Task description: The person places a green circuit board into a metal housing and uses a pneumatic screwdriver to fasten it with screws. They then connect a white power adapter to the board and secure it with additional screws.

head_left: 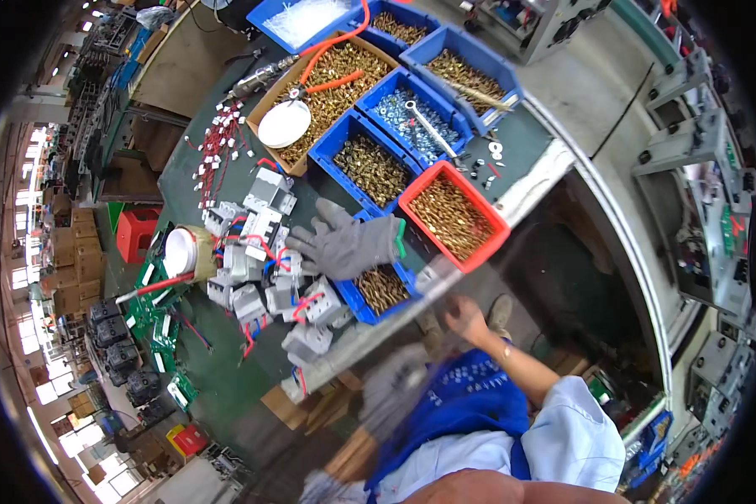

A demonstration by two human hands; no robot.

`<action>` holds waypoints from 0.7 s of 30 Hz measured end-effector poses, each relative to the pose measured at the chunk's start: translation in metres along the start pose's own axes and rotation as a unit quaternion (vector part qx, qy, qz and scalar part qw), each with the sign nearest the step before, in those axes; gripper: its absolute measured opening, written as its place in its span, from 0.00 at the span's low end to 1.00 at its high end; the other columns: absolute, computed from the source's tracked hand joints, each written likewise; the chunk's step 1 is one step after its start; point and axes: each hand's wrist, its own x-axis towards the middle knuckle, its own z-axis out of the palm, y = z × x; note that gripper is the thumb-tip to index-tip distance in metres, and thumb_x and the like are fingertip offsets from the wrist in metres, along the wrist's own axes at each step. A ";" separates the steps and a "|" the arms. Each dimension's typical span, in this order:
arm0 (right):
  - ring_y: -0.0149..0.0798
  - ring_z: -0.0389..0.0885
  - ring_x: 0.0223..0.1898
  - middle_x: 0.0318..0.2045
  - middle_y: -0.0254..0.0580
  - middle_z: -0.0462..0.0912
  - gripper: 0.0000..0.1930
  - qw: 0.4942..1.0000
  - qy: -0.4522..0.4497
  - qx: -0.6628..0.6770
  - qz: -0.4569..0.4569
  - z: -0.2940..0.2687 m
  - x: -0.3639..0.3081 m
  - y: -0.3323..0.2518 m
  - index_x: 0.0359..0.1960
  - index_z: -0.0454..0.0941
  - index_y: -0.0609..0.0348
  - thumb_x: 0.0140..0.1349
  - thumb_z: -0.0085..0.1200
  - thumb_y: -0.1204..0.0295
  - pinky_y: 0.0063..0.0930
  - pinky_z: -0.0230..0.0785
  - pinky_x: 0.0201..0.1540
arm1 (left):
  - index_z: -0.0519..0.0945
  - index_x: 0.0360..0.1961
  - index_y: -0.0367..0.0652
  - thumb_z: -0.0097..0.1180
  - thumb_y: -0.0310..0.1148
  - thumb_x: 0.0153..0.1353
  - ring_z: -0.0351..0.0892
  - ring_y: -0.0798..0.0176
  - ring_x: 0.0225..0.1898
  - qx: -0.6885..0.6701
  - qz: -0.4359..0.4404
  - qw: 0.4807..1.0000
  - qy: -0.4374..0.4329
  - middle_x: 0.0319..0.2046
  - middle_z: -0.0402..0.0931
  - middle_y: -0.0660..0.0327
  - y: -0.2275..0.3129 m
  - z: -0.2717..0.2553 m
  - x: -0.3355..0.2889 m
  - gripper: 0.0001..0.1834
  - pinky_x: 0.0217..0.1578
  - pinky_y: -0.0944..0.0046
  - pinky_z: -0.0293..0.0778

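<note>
My left hand (pixel 393 382), in what looks like a grey glove, is smeared by motion in front of my blue apron (pixel 470 393). Its fingers cannot be made out. Bare, my right hand (pixel 466 319) hangs just off the table's near edge, below a red bin (pixel 454 217) of brass-coloured screws; its fingers look bent, but blur hides their exact pose. An empty grey glove (pixel 349 241) with a green cuff lies across a blue bin (pixel 376 290) of brass-coloured parts. Left of the glove, grey-white modules (pixel 265 227) with red and blue wires lie heaped.
Blue bins (pixel 370 164) and a cardboard box (pixel 338 71) hold small metal parts farther back. A wrench (pixel 433 128) rests across one bin. Orange-handled pliers (pixel 315 71) and a white lid (pixel 284 124) sit on the box. Green circuit boards (pixel 151 294) lie left, near a white tub (pixel 181 252).
</note>
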 end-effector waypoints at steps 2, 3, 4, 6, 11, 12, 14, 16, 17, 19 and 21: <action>0.38 0.81 0.31 0.34 0.49 0.82 0.17 0.988 -0.056 0.124 0.077 -0.043 -0.081 -0.016 0.43 0.77 0.64 0.52 0.59 0.69 0.30 0.75 0.36 | 0.77 0.44 0.35 0.50 0.33 0.60 0.77 0.61 0.34 0.125 0.109 0.981 0.098 0.32 0.78 0.56 0.061 -0.016 0.025 0.15 0.41 0.63 0.72; 0.38 0.81 0.32 0.35 0.49 0.81 0.15 0.987 -0.053 0.127 0.083 -0.068 -0.102 -0.039 0.41 0.77 0.65 0.53 0.59 0.70 0.29 0.74 0.36 | 0.76 0.44 0.36 0.49 0.32 0.59 0.77 0.58 0.37 0.222 0.170 0.942 0.188 0.36 0.78 0.54 0.075 -0.017 0.044 0.14 0.42 0.61 0.71; 0.37 0.81 0.33 0.36 0.49 0.80 0.14 0.986 -0.055 0.134 0.086 -0.091 -0.117 -0.069 0.39 0.78 0.66 0.54 0.58 0.70 0.29 0.73 0.35 | 0.76 0.45 0.36 0.50 0.32 0.59 0.78 0.58 0.38 0.205 0.262 0.916 0.225 0.39 0.78 0.53 0.094 -0.026 0.064 0.14 0.42 0.60 0.71; 0.34 0.78 0.29 0.32 0.45 0.79 0.08 0.977 0.046 0.206 -0.001 -0.117 -0.101 -0.116 0.38 0.78 0.64 0.58 0.54 0.75 0.25 0.70 0.31 | 0.75 0.45 0.37 0.53 0.31 0.59 0.78 0.57 0.38 0.292 0.354 0.847 0.269 0.34 0.77 0.54 0.089 -0.042 0.107 0.14 0.42 0.61 0.70; 0.58 0.77 0.37 0.45 0.53 0.72 0.25 0.950 0.217 0.045 -0.218 -0.143 0.035 -0.227 0.53 0.69 0.54 0.52 0.43 0.85 0.46 0.71 0.39 | 0.77 0.43 0.36 0.49 0.40 0.64 0.77 0.59 0.44 0.090 0.292 0.913 0.270 0.40 0.79 0.54 0.071 -0.057 0.133 0.16 0.48 0.62 0.68; 0.59 0.77 0.37 0.47 0.54 0.69 0.26 0.965 0.192 0.009 -0.177 -0.140 0.060 -0.238 0.55 0.68 0.52 0.51 0.43 0.85 0.47 0.71 0.39 | 0.77 0.43 0.36 0.48 0.41 0.65 0.76 0.59 0.44 0.103 0.297 0.912 0.264 0.40 0.79 0.54 0.068 -0.062 0.130 0.18 0.48 0.61 0.68; 0.58 0.77 0.38 0.45 0.52 0.69 0.25 0.972 0.151 -0.046 -0.172 -0.132 0.101 -0.243 0.53 0.71 0.45 0.52 0.45 0.81 0.47 0.72 0.40 | 0.77 0.44 0.36 0.46 0.43 0.65 0.76 0.57 0.44 0.115 0.308 0.910 0.252 0.41 0.78 0.53 0.058 -0.074 0.131 0.20 0.49 0.61 0.68; 0.51 0.77 0.40 0.40 0.47 0.72 0.12 0.977 0.132 -0.072 -0.151 -0.128 0.130 -0.232 0.37 0.81 0.45 0.50 0.54 0.68 0.44 0.73 0.40 | 0.76 0.44 0.36 0.45 0.46 0.65 0.75 0.55 0.46 0.162 0.303 0.907 0.244 0.42 0.78 0.52 0.067 -0.077 0.126 0.22 0.50 0.58 0.67; 0.47 0.75 0.44 0.41 0.43 0.74 0.12 0.968 0.140 -0.094 -0.188 -0.130 0.129 -0.239 0.37 0.81 0.46 0.49 0.57 0.66 0.40 0.72 0.43 | 0.76 0.45 0.35 0.45 0.46 0.65 0.75 0.54 0.45 0.170 0.302 0.902 0.257 0.42 0.77 0.51 0.064 -0.081 0.123 0.23 0.49 0.58 0.68; 0.47 0.75 0.43 0.37 0.46 0.77 0.12 0.952 0.159 -0.030 -0.261 -0.144 0.106 -0.268 0.35 0.79 0.53 0.50 0.59 0.64 0.39 0.71 0.44 | 0.73 0.47 0.35 0.44 0.49 0.66 0.74 0.60 0.41 0.019 0.253 0.953 0.167 0.39 0.77 0.55 0.069 -0.083 0.115 0.25 0.45 0.61 0.70; 0.49 0.79 0.33 0.30 0.48 0.79 0.12 0.933 0.128 0.165 -0.293 -0.150 0.080 -0.289 0.36 0.74 0.60 0.51 0.57 0.68 0.39 0.70 0.37 | 0.71 0.49 0.34 0.42 0.52 0.67 0.73 0.65 0.41 0.028 0.274 0.944 0.182 0.40 0.75 0.58 0.084 -0.073 0.101 0.27 0.42 0.65 0.71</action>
